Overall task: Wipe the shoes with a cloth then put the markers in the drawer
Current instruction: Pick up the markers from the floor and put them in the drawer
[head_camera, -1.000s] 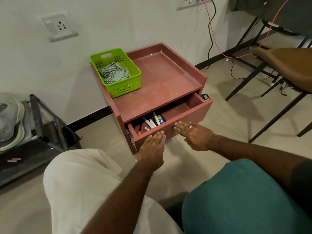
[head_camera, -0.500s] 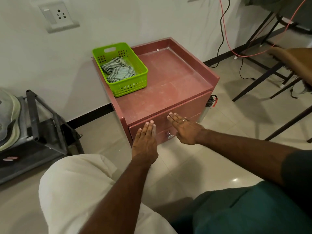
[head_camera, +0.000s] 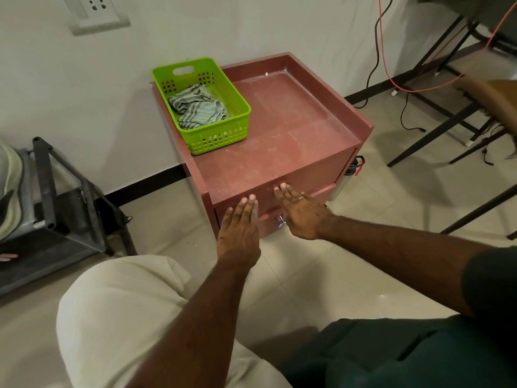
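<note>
While the drawer is seen pushed flush into the front of the red cabinet, both hands are laid flat against its face. The left hand is held with straight, closed-together fingers, nothing gripped, its fingertips set on the drawer front near the cabinet's left front corner. The right hand is likewise spread flat with extended fingers, nothing held, placed on the drawer front toward the middle of the cabinet; a ring is worn on one finger. A small metal knob is seen on the cabinet front between the two hands, just below their fingertips. No markers can be made out, the drawer's inside being hidden. On the cabinet's top, at its rear left corner, a green plastic basket is set, and a striped grey cloth is bunched inside it. To the left of the cabinet, on the floor, a black metal rack is placed, and part of a pale shoe is seen on it at the frame's edge. Behind the cabinet a white wall is seen, with a socket plate mounted above and left of the cabinet. To the right of the cabinet, black and red cables are hung down the wall, and black chair legs are stood on the tiled floor. A bottle is partly seen just beside the cabinet's right side.
</note>
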Available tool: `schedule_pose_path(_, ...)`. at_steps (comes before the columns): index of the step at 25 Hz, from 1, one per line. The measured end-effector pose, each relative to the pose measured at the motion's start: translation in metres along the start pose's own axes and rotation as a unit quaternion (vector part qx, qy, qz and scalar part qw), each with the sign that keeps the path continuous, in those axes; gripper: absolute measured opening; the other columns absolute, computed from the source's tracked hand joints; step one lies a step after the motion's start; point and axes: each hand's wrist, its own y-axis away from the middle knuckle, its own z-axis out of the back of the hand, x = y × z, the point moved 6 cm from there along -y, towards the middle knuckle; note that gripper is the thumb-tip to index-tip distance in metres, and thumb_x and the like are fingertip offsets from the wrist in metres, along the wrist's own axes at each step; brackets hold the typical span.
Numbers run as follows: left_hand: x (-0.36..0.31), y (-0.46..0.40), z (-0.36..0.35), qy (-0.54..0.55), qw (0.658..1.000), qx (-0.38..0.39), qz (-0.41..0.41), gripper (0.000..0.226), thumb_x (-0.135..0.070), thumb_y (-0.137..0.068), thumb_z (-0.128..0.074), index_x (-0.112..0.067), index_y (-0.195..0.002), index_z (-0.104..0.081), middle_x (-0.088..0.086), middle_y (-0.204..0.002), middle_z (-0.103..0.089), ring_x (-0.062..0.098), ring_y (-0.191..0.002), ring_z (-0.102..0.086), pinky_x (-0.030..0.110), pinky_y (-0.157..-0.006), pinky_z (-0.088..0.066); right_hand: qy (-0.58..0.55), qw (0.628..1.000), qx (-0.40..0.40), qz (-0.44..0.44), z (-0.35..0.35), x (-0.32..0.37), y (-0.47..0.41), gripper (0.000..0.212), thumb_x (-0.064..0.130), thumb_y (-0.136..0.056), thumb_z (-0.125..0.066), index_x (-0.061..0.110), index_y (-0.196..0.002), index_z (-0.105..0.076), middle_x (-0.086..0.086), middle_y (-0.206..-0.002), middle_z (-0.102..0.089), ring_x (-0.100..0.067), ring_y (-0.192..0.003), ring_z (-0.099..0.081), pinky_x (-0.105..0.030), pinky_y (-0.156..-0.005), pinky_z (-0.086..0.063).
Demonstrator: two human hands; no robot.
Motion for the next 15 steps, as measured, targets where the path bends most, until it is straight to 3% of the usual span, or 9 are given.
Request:
schedule_pose_path(11,-0.003,-0.003,0.004,-0.008,1.0,0.017,-0.018,0.092,-0.019,-0.095,-0.051,-0.01,-0.16,0.014,0.007,-0.168,0.021,0.022,-0.156,0.017,0.041,-0.122,0.012,0.004,0.999,0.029,-0.014,-0.004,0.006,-0.003,0.076,0.036,-0.104,-0.033,0.005,-0.156,0.014,-0.018,-0.165,0.011,-0.027,-0.154,0.007,-0.042,-0.122,-0.007)
schedule_pose_path(13,-0.007,-0.001,0.015,0.0,1.0,0.01,-0.03,0.086,-0.022,-0.096,-0.052,-0.009,-0.162,0.002,0.009,-0.17,0.008,0.023,-0.158,0.007,0.042,-0.125,0.005,-0.006,0.999,0.049,-0.024,0.001,0.009,0.0,0.077,0.034,-0.102,-0.037,0.005,-0.156,0.01,-0.018,-0.165,0.008,-0.028,-0.154,0.002,-0.043,-0.122,-0.012)
schedule_pose_path(15,-0.01,0.004,0.038,0.029,0.999,-0.027,-0.034,0.061,-0.024,-0.098,-0.052,-0.009,-0.154,-0.033,0.012,-0.164,-0.03,0.026,-0.152,-0.027,0.043,-0.125,-0.021,-0.028,0.998,0.047,-0.044,0.02,0.013,0.004,0.07,0.028,-0.098,-0.046,0.007,-0.156,-0.015,-0.021,-0.163,-0.018,-0.034,-0.148,-0.026,-0.046,-0.115,-0.033)
